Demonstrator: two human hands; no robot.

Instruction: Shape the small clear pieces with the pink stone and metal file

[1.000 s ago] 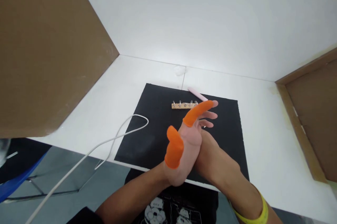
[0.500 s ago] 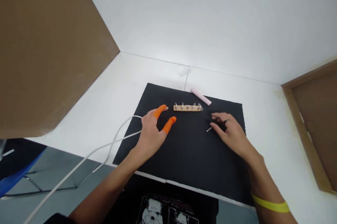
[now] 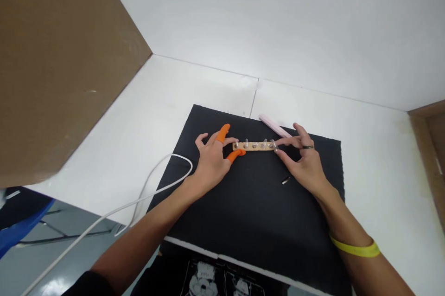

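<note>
A narrow wooden strip (image 3: 259,146) with several upright clear pieces, which look like plastic nail tips, lies on the black mat (image 3: 250,203). My left hand (image 3: 213,159) wears orange covers on its thumb and index finger. Its thumb and middle finger pinch the strip's left end, while the orange index finger is raised. At the other end, the thumb and a finger of my right hand (image 3: 306,164) close on the outermost clear nail tip (image 3: 274,145). A small shiny metal piece (image 3: 285,180) lies on the mat below the right hand.
Behind the strip lies a pink stick (image 3: 274,125), partly over the mat's far edge. A white cable (image 3: 153,194) loops beside my left forearm. Brown panels stand at the left (image 3: 69,64) and right (image 3: 427,147), with a white wall behind.
Both hands have come to the strip: my left has closed on its left end, my right has moved in to the nail tip at its right end. The view has shifted slightly.
</note>
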